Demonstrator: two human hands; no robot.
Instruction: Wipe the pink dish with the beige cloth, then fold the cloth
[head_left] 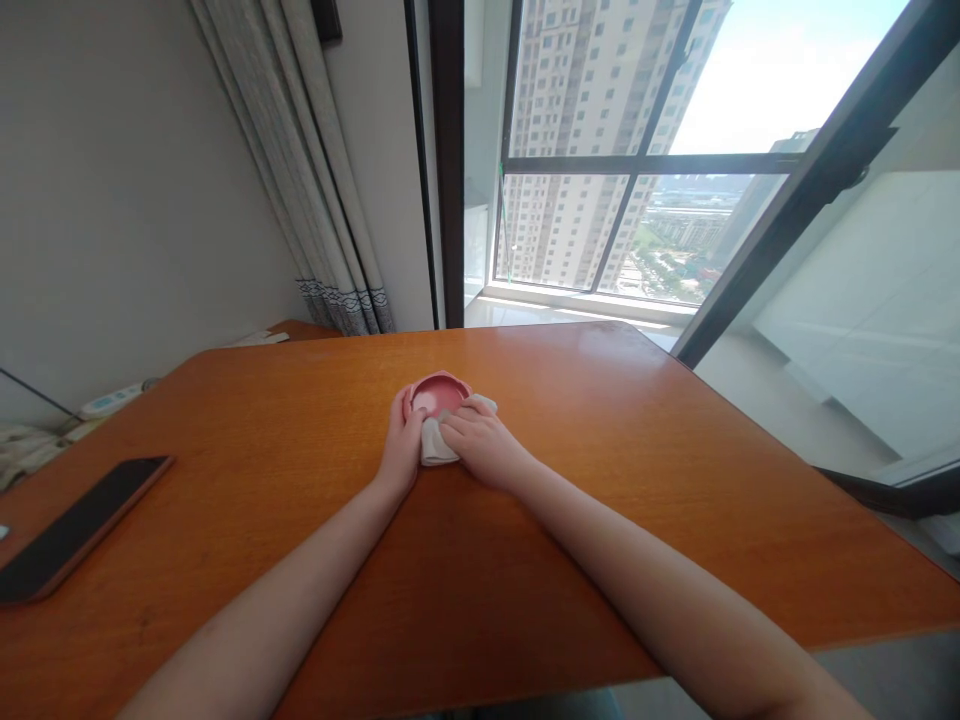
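Observation:
A small pink bowl (438, 392) is tilted so that its inside faces me, near the middle of the wooden table. My left hand (401, 440) grips its left side, with the thumb at the rim. Against the bowl's lower right edge, my right hand (484, 438) presses a white cloth (436, 445), its fingers closed over it. Part of the cloth hangs below the bowl and another bit sticks out beyond the right fingers. The bowl's underside is hidden, and I cannot tell whether it touches the tabletop.
The orange-brown wooden table (525, 600) spreads around my arms. On its left lies a dark phone-like slab (82, 525) with a reddish-brown edge. A power strip (120, 398) is beyond the left edge. Curtains (300, 160) and a large window (600, 170) stand behind.

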